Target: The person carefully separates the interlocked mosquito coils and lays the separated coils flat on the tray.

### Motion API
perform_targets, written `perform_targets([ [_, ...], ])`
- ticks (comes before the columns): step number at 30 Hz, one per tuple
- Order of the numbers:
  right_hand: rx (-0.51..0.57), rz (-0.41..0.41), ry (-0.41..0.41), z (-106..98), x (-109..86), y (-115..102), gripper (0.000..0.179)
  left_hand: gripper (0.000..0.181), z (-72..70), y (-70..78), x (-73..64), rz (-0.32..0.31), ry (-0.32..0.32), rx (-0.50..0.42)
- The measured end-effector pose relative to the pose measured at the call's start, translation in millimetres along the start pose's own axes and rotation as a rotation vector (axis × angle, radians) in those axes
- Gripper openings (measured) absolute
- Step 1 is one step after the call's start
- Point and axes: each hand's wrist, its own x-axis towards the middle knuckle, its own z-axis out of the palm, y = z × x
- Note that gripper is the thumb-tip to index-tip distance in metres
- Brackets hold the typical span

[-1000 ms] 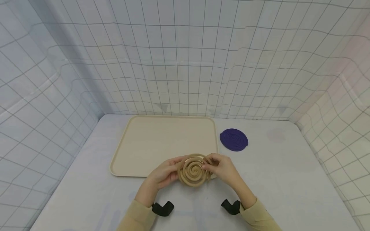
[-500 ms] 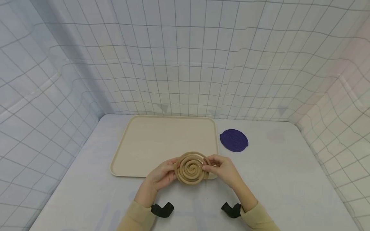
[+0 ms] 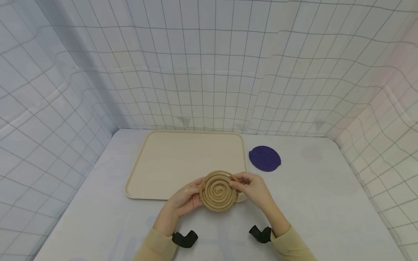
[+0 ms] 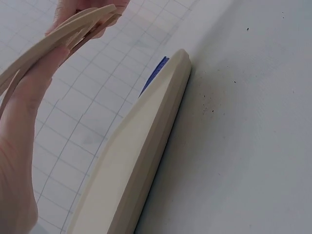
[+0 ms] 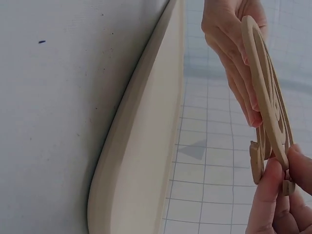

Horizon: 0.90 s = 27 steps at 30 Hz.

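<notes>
Tan and loosely wound, the coil [image 3: 218,198] is probably risking unravelling from uneven pulling: left hand [image 3: 184,198] is holding one edge, right hand [image 3: 254,188] is pinching the other.

We see one table [image 3: 326,203] and one tray [image 3: 191,159].
We count one brown mat [image 3: 218,193] and one purple mat [image 3: 265,158], so two mats; one left hand [image 3: 184,199], one right hand [image 3: 255,189]; two sleeves [image 3: 158,243]; two black wrist pieces [image 3: 185,239].
</notes>
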Motion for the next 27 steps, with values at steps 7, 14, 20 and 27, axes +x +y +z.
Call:
perform_targets([
  [7, 0.102, 0.056, 0.024, 1, -2.7, 3, 0.034, 0.041, 1.7, -2.1, 0.8, 0.037, 0.064, 0.022],
  [14, 0.202, 0.102, 0.016, 3, -4.5, 7, 0.037, 0.053, 2.8, -4.6, 3.3, 0.091, 0.157, 0.028],
  [20, 0.191, 0.137, 0.089, 7, -0.1, 9, 0.028, 0.055, 3.9, -11.5, 7.0, 0.091, 0.164, 0.073],
  [27, 0.169, 0.138, 0.126, 9, 3.5, 9, 0.024, 0.051, 2.7, -14.1, 7.2, 0.092, 0.155, 0.102],
])
